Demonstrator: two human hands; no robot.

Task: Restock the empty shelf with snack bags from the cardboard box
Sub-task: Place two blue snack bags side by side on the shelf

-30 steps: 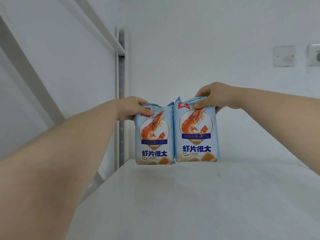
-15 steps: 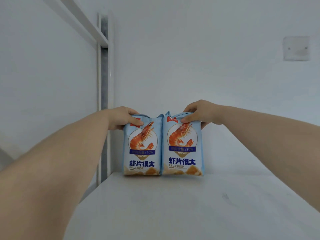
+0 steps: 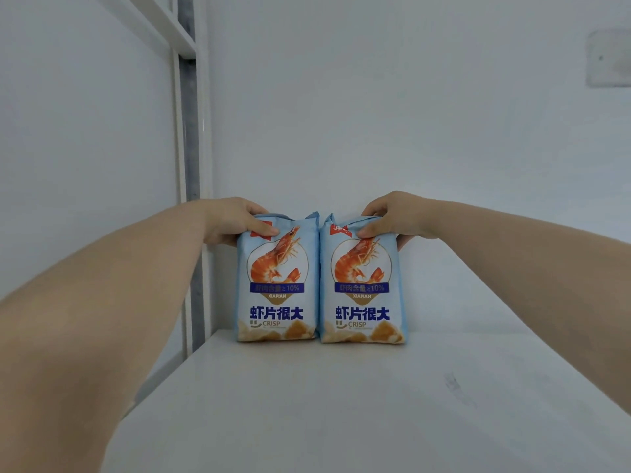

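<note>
Seen from a head-worn camera, two bare forearms reach forward over a white shelf (image 3: 341, 404) toward a pale wall. Two matching light blue snack bags stand upright side by side on the far part of the shelf surface, just past the centre of the view, their inner edges touching. Each bag shows an orange prawn picture, a dark blue band, bold blue Chinese characters and the word CRISP, with pale crackers printed along the bottom. The left hand (image 3: 235, 221), coming in from about 8 o'clock, grasps the top of the left snack bag (image 3: 277, 285), thumb pressed on the front near a red logo and fingers wrapped behind the crimped top edge. The right hand (image 3: 392, 218), coming in from about 4 o'clock, grasps the top of the right snack bag (image 3: 362, 288) the same way, thumb on the front and fingers curled over the back. Both bags rest with their bottoms on the shelf. At 9 to 11 o'clock a white and grey metal upright post (image 3: 191, 165) of the shelving rises, just left of the left bag, with a white crossbar (image 3: 153, 20) running off from it toward 11 o'clock. At about 2 o'clock, high on the wall, sits a blurred pale wall plate (image 3: 607, 58). A faint grey smudge (image 3: 452, 382) marks the shelf surface at about 5 o'clock, well apart from the bags.
</note>
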